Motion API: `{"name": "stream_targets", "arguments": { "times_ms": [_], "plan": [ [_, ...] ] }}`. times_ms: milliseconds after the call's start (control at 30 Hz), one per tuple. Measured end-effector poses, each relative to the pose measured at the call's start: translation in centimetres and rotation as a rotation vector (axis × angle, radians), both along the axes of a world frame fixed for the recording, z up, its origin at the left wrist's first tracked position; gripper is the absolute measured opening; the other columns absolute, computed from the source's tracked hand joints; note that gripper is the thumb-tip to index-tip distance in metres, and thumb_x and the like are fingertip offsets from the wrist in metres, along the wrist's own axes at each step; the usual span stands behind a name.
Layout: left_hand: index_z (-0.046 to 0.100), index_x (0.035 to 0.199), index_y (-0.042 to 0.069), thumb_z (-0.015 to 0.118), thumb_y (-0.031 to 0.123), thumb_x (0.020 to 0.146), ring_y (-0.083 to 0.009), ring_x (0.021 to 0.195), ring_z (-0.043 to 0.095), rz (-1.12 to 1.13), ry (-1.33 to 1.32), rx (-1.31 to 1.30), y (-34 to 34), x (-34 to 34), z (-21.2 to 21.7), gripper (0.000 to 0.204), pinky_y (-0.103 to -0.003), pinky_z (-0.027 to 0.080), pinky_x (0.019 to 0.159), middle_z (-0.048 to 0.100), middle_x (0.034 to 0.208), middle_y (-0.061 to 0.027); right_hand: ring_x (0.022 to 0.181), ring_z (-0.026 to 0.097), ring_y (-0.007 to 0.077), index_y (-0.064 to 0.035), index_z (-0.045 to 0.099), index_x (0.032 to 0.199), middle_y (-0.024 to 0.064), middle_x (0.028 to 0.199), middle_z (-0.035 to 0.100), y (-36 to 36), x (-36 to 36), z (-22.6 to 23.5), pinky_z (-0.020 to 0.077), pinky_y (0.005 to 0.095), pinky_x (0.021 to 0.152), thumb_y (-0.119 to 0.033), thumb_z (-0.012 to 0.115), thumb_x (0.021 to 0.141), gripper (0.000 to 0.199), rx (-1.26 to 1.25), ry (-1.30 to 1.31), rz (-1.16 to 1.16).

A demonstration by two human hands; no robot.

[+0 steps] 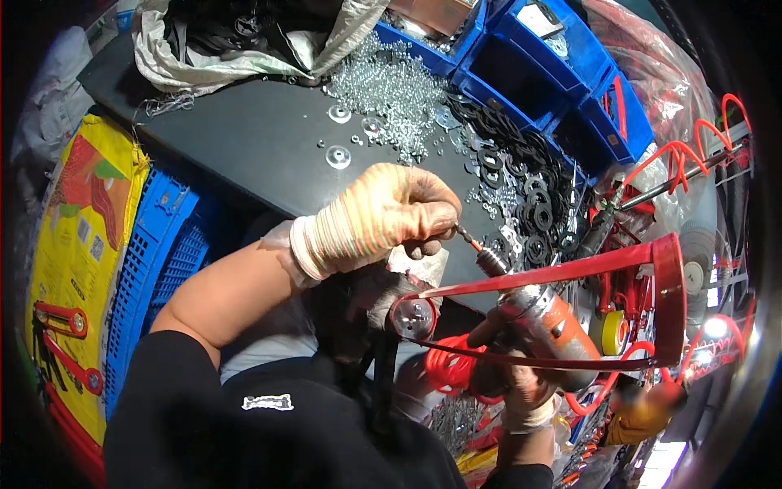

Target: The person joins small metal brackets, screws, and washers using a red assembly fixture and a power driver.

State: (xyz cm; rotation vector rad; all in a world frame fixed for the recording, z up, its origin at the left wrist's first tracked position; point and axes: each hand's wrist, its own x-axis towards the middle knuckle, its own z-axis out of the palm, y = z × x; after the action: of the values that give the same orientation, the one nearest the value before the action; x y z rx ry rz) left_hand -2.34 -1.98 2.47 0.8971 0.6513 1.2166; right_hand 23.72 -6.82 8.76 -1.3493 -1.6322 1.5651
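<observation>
My left hand (383, 213), in a pale glove with a striped cuff, is closed in a pinch at the tip of a driver bit (468, 237). What its fingertips hold is too small to make out. My right hand (521, 387), also gloved, grips an orange and silver power screwdriver (550, 326) from below, its bit pointing up and left toward the left fingers. A long red U-shaped metal frame (669, 301) surrounds the screwdriver, with a clear round piece (414, 318) at its narrow end. How the frame is supported is hidden.
On the dark table (244, 134) lie a pile of small metal nuts (387, 90), clear discs (338, 156) and black rings (538, 216). Blue bins (521, 69) stand behind, a white sack (175, 61) at far left. Red coiled hoses (684, 159) hang right; blue crates (155, 236) stand left.
</observation>
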Motion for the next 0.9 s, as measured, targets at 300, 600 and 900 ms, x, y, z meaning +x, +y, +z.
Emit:
{"name": "stream_targets", "arguments": {
  "times_ms": [300, 600, 900],
  "plan": [
    [0.044, 0.133, 0.004, 0.082, 0.039, 0.057, -0.0233, 0.107, 0.057, 0.206, 0.576, 0.47, -4.1, 1.5, -4.0, 0.092, -0.035, 0.046, 0.091, 0.056, 0.118, -0.0114, 0.072, 0.062, 0.0176, 0.002, 0.055, 0.118, 0.0134, 0.096, 0.066, -2.2, 7.7, -1.9, 0.0492, 0.0288, 0.06, -0.055, 0.075, 0.07, 0.077, -0.048, 0.095, -0.596],
    [0.059, 0.108, 0.009, 0.074, 0.048, 0.064, -0.0295, 0.1, 0.057, 0.545, 0.794, 0.69, -5.7, 5.3, -8.0, 0.061, -0.044, 0.041, 0.089, 0.058, 0.101, -0.0086, 0.067, 0.06, 0.015, 0.0, 0.058, 0.115, 0.0109, 0.09, 0.066, -0.3, 1.8, 2.6, 0.0474, 0.0273, 0.056, -0.047, 0.078, 0.068, 0.07, -0.21, -0.223, -0.353],
    [0.057, 0.106, 0.009, 0.075, 0.042, 0.063, -0.0289, 0.099, 0.057, 0.574, 0.775, 0.71, -5.6, 5.5, -8.0, 0.058, -0.044, 0.041, 0.089, 0.059, 0.1, -0.0089, 0.061, 0.058, 0.0121, -0.0023, 0.061, 0.112, 0.0081, 0.085, 0.067, 2.5, -5.6, 6.9, 0.0454, 0.0257, 0.051, -0.037, 0.081, 0.065, 0.062, -0.32, -0.477, -0.072]
  ]
}}
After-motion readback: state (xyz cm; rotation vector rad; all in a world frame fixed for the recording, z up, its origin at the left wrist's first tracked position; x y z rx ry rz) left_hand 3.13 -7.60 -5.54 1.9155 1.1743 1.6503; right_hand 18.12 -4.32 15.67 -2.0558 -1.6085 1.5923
